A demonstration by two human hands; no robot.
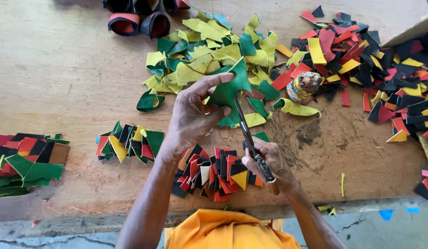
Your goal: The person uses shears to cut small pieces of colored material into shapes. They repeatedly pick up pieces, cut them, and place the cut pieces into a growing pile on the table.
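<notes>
My left hand pinches a dark green leather scrap and holds it up above the wooden table. My right hand grips a pair of black scissors, blades pointing up into the lower edge of the green scrap. Just below both hands lies a row of cut red, black and yellow pieces. Behind the scrap a heap of yellow and green leather offcuts covers the table.
A heap of black, red and yellow scraps fills the right side, with a small jar beside it. Sorted piles lie at centre left and far left. Dark rolled items sit at the back.
</notes>
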